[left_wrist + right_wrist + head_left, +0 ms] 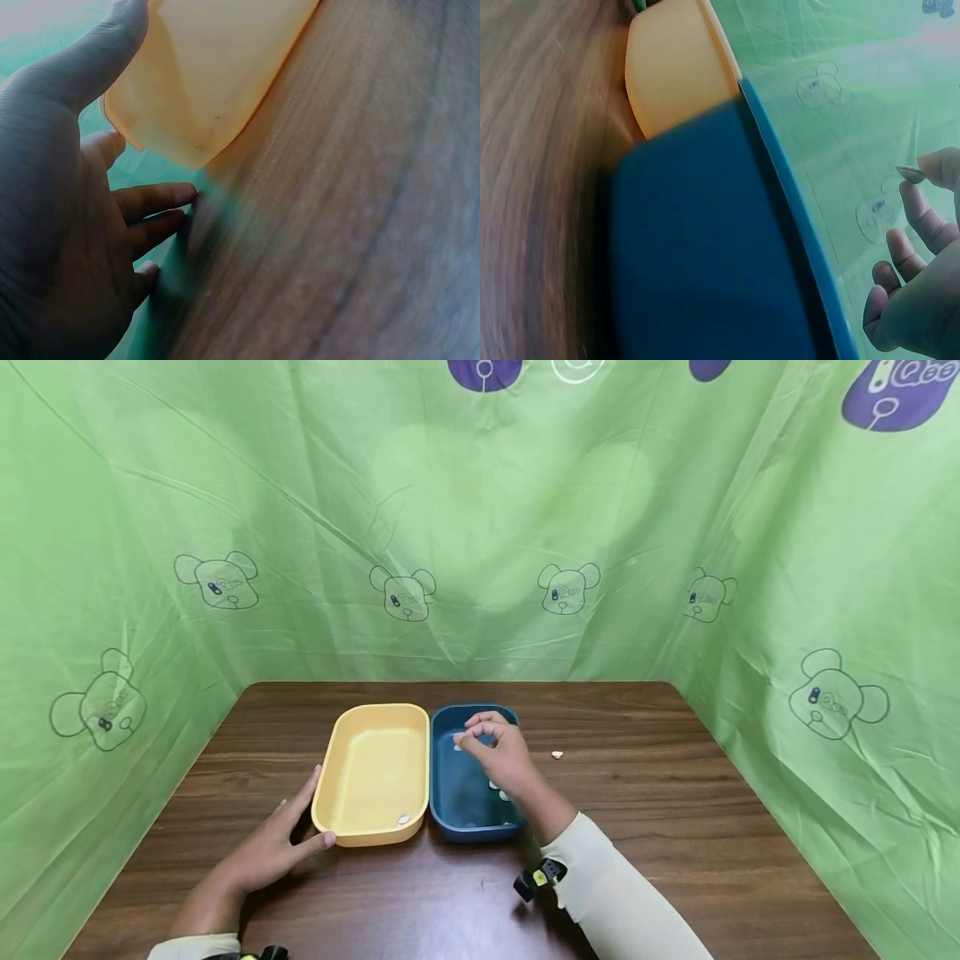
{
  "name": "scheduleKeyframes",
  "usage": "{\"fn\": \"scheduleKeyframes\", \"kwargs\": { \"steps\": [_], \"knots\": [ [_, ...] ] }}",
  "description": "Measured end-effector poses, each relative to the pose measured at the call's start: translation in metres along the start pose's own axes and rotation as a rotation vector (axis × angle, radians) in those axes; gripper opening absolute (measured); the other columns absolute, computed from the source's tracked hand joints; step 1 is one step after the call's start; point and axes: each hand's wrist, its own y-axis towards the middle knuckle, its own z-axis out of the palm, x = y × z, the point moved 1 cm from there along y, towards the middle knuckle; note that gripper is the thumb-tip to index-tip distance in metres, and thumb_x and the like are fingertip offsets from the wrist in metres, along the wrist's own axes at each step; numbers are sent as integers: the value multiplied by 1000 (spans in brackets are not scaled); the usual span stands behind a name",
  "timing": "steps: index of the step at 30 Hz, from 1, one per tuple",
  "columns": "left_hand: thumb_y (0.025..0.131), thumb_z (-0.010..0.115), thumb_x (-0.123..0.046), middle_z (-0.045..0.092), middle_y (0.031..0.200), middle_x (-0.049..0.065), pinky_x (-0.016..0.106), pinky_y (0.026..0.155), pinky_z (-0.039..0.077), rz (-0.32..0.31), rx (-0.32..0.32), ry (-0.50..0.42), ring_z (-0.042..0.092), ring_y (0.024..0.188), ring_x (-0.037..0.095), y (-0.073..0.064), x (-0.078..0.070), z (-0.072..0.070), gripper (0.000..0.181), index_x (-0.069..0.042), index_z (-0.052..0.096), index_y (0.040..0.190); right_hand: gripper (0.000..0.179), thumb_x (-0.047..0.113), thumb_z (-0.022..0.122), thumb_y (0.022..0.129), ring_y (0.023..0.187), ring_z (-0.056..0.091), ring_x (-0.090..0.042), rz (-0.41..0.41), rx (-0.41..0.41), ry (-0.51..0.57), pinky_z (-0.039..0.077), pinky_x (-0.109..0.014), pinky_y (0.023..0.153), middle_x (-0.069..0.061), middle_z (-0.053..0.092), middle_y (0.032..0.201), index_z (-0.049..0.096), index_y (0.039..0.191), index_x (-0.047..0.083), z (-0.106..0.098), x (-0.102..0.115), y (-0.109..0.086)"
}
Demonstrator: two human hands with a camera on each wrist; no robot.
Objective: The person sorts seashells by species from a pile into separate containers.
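Note:
Above the dark blue tray (467, 836), my right hand (504, 758) pinches a small pale shell-like piece (910, 173) between thumb and index finger. Several whitish pieces (504, 795) lie in that tray, partly hidden by the hand. To its left stands the yellow tray (371, 838), holding one small whitish piece (402, 819) near its front right corner. My left hand (272, 852) rests at the yellow tray's front left corner, thumb by the front rim and fingers along the left side. In the left wrist view its fingers are extended, not wrapped round the tray.
A single whitish piece (557, 754) lies on the brown wooden table (660, 827), right of the blue tray. The two trays stand side by side, nearly touching. Green printed cloth (480, 635) hangs behind the table and along both sides.

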Motion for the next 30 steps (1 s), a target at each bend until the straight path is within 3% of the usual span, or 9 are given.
{"fn": "scheduleKeyframes", "kwargs": {
  "steps": [7, 13, 16, 23, 27, 30],
  "knots": [
    [96, 82, -26, 27, 177, 31, 91, 120, 12, 3, 0, -1, 29, 153, 67, 0, 0, 0, 111, -28, 8, 178, 25, 27, 81, 99, 125, 56, -22, 6, 44, 6, 49, -30, 87, -11, 67, 128, 80, 87, 5, 21, 3, -2],
    [96, 82, -26, 27, 177, 31, 91, 120, 12, 6, 0, -1, 28, 153, 67, 1, -1, 1, 111, -26, 8, 178, 25, 25, 83, 98, 123, 55, -21, -26, 86, 26, 50, -47, 107, -22, 65, 130, 79, 87, 3, 35, 3, -2],
    [96, 82, -26, 26, 177, 31, 91, 120, 12, 5, 2, -2, 28, 153, 67, 1, -2, 1, 111, -26, 8, 178, 24, 24, 85, 96, 121, 56, -20, -38, 92, 21, 47, -55, 114, -21, 65, 127, 79, 86, 3, 42, 2, -3],
    [96, 82, -26, 26, 177, 31, 90, 121, 13, 0, 1, -6, 28, 154, 66, 0, -3, 2, 111, -27, 8, 178, 20, 21, 88, 94, 123, 59, -24, -50, 106, -60, 48, -43, 112, -13, 67, 125, 78, 96, 5, 52, 3, -4],
    [96, 82, -25, 27, 177, 32, 89, 121, 13, -3, 2, -6, 28, 154, 66, 0, -3, 1, 111, -27, 7, 178, 21, 19, 88, 94, 126, 59, -30, -39, 107, -78, 46, -47, 115, -16, 66, 127, 78, 102, 3, 52, 6, -5],
    [96, 83, -26, 29, 176, 32, 88, 116, 24, -10, -1, 17, 32, 152, 65, 0, -3, 0, 112, -27, 7, 178, 24, 19, 88, 95, 129, 58, -35, -21, 106, -72, 46, -52, 117, -17, 64, 129, 78, 106, 1, 50, 6, -5]
  ]
}}
